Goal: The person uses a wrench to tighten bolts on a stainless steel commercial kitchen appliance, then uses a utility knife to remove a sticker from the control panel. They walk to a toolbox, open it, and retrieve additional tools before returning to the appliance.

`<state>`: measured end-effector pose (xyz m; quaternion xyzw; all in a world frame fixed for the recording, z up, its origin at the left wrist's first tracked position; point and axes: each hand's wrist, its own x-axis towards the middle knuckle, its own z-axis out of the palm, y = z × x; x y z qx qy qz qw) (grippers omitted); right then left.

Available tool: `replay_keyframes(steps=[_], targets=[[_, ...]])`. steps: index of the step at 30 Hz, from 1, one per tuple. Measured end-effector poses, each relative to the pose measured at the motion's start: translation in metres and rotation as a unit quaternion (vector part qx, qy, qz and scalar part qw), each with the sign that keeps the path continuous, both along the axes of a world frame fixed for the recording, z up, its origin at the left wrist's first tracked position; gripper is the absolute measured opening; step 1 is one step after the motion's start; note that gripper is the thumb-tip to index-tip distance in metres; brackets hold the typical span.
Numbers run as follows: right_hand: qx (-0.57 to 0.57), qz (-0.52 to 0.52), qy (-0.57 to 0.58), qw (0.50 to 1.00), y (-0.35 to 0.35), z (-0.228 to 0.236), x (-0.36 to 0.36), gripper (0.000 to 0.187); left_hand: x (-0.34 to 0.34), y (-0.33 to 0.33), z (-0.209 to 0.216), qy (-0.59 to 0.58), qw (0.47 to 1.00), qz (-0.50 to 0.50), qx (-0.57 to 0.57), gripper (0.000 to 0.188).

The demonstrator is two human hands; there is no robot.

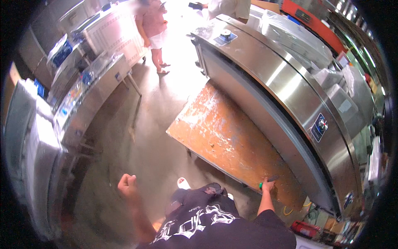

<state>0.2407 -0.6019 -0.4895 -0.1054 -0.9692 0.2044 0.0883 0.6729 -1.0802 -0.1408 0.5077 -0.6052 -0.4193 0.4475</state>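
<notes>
My left hand [127, 184] is in the air over the floor on the left, its fingers curled into a fist, with nothing showing from it. Low on the right, my right hand [267, 185] closes around a small tool [271, 179] with a green end and a dark part. That hand is over the near edge of a worn orange-brown wooden platform [215, 128]. On this platform rests a long stainless-steel appliance [286, 83], with a control knob [322, 124] on a dark blue plate and a dark gap along its side.
Steel tables and cabinets [95, 95] line the left, with plastic-wrapped items on them. A person [153, 33] stands at the far end, and another person [228, 8] is behind the appliance. Wrapped units [298, 37] stand beyond it. A red case [304, 228] and yellow hose [287, 211] lie lower right.
</notes>
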Motion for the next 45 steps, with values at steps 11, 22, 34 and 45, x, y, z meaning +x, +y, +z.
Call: replay_keyframes(steps=[11, 22, 34, 45], targets=[[-0.321, -0.057, -0.059, 0.944, -0.235, 0.015, 0.066, 0.021, -0.108, -0.22, -0.005, -0.082, 0.965, -0.24, -0.068, 0.035], [-0.613, 0.186, -0.006, 0.768, -0.584, 0.206, 0.027, 0.035, -0.291, -0.369, 0.034, -0.138, 0.825, -0.541, -0.089, 0.022], [-0.363, 0.137, 0.156, 0.908, -0.598, 0.437, -0.08, 0.036, -0.613, -0.372, 0.126, 0.091, 0.672, -0.644, -0.355, 0.049], [-0.212, 0.066, 0.048, 0.974, -0.655, 0.522, -0.134, 0.031, -0.68, -0.382, 0.104, 0.072, 0.604, -0.726, -0.319, 0.064]])
